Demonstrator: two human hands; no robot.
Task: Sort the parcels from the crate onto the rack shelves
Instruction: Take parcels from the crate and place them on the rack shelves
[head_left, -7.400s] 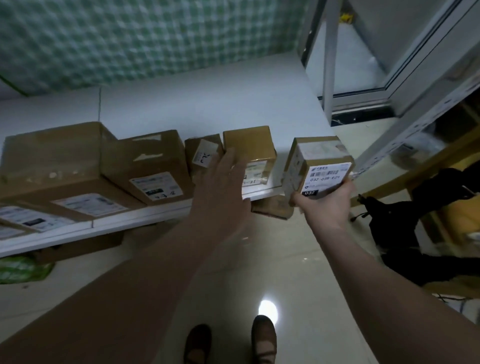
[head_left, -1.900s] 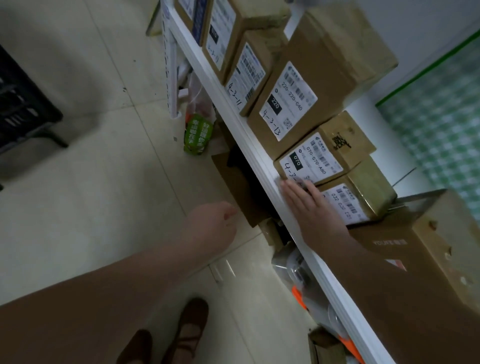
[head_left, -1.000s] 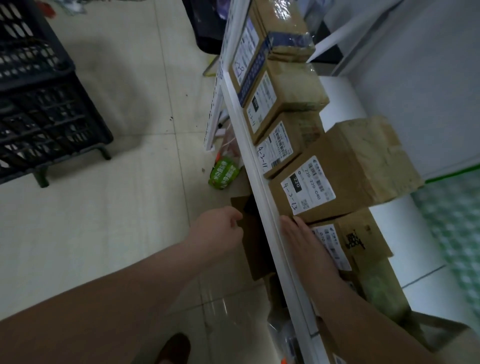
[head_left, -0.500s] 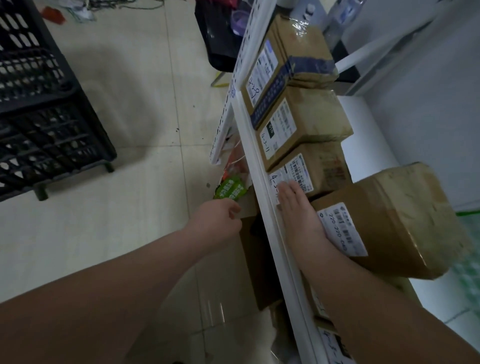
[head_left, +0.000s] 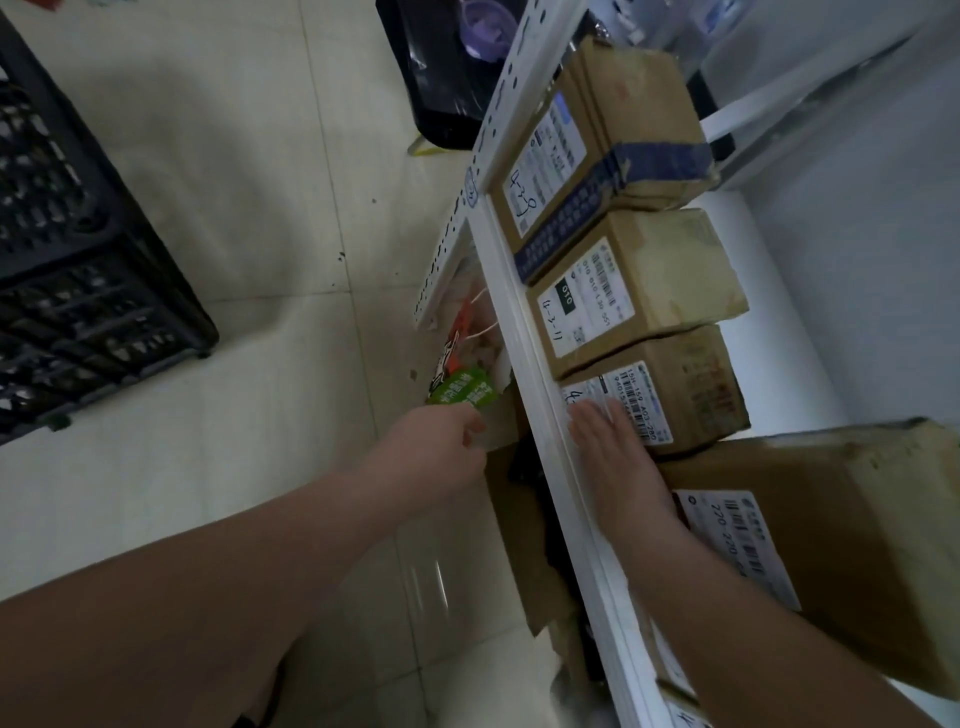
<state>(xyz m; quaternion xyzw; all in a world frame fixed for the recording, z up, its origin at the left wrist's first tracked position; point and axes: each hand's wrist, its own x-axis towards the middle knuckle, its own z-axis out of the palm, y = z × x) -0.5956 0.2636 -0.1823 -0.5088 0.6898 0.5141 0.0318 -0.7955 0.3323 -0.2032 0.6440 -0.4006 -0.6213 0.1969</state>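
A white rack shelf (head_left: 524, 332) runs from the top centre down to the lower right, and cardboard parcels stand along it with their labels facing me. My right hand (head_left: 618, 462) lies flat with straight fingers on the label of a small brown parcel (head_left: 691, 389). Beyond it stand a taped parcel (head_left: 639, 291) and one with a blue band (head_left: 608, 140). A large box (head_left: 831, 545) sits beside my right forearm. My left hand (head_left: 436, 457) hangs loosely curled in front of the shelf edge and holds nothing. The black crate (head_left: 78, 270) stands on the floor at the left.
Under the shelf lie a green packet (head_left: 462, 389), plastic bags and a flattened cardboard piece (head_left: 524, 545). A black bag (head_left: 441, 67) sits on the floor at the top. Pale floor tiles lie between the crate and the rack.
My right hand has slid along the shelf front from box to box, reaching the small brown parcel. The parcel it held 7.4 s ago is gone from it. My left hand stays low and idle.
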